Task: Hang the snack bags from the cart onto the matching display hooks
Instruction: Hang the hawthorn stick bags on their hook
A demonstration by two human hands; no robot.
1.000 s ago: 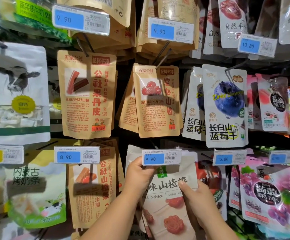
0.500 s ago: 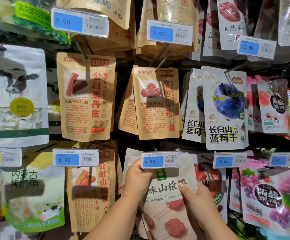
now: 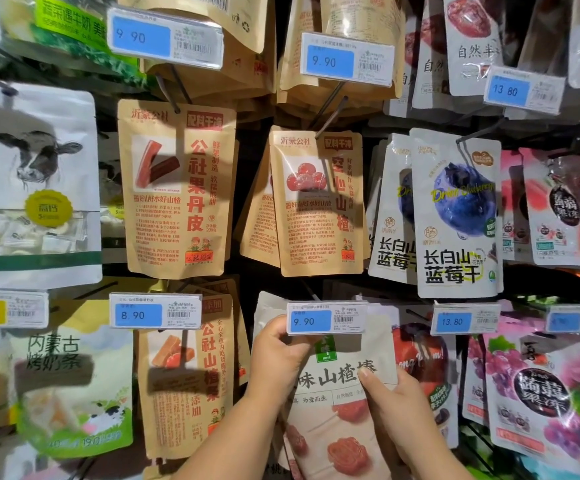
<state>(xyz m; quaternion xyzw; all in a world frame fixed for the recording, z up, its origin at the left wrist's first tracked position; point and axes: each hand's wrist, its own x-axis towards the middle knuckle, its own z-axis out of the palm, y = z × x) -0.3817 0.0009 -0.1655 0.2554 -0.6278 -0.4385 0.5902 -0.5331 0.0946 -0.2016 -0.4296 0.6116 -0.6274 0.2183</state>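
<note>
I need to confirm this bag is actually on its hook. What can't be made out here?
Head view only:
- Hang hole and hook of the hawthorn bag: hidden behind the 9.90 price tag in front.
- The right hand: fingers behind the bag, only the thumb shows.
- The bag's bottom: cut off by the frame's lower edge.
- The far-right price tag: figure blurred.

Shop, price tags [image 3: 326, 318], hung snack bags [image 3: 456, 213]

Left hand [image 3: 274, 358] and right hand [image 3: 395, 407] reach forward, both gripping.
</note>
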